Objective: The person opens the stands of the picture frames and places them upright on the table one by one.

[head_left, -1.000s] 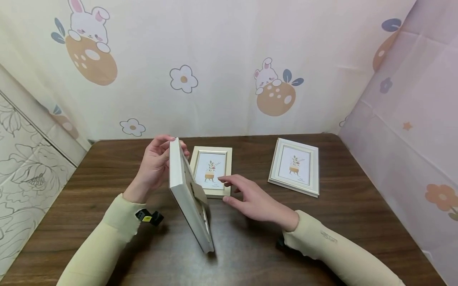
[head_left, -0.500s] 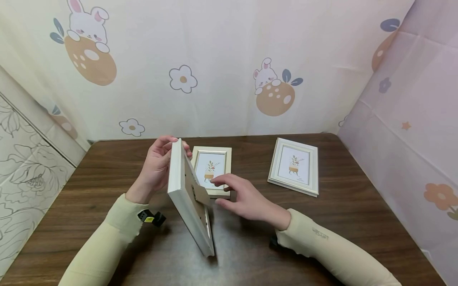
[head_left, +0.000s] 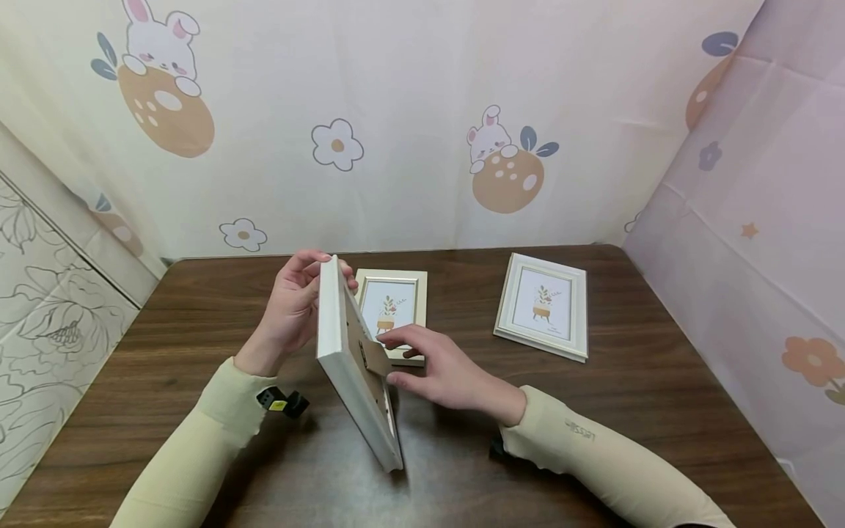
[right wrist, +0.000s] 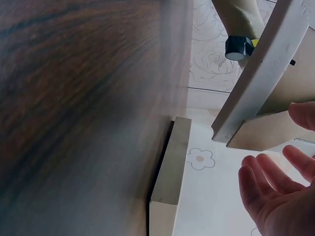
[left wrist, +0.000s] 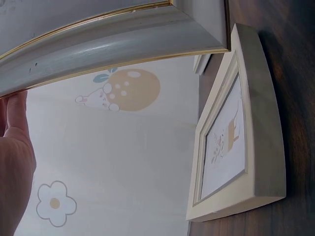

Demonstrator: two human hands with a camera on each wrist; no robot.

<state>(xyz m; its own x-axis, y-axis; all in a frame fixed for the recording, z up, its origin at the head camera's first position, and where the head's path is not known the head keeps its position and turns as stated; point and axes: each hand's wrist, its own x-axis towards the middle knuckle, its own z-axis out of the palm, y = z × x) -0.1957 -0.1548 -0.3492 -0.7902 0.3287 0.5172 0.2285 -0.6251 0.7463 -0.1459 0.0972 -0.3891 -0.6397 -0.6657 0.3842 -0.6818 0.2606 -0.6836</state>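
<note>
A white picture frame [head_left: 359,381] stands tilted up on one edge on the table, its back facing right. My left hand [head_left: 287,315] grips it near the top; in the left wrist view this hand [left wrist: 15,162] lies at the frame's moulding [left wrist: 113,44], partly hidden. On the back is a stand flap [head_left: 375,359], sticking outward. My right hand [head_left: 442,367] is at this flap, thumb and forefinger spread at its edges. The right wrist view has the right hand's fingers [right wrist: 275,177] loosely bent beside the flap [right wrist: 270,130]; whether they touch it is unclear.
Behind the held frame a smaller cream frame [head_left: 422,308] lies face up on the brown table [head_left: 495,469], partly covered. Another white frame [head_left: 581,315] lies face up at the right. A patterned curtain [head_left: 409,198] hangs behind the table.
My right hand has moved left to the stand flap. The held frame has shifted slightly right with my left hand. The two lying frames stay put.
</note>
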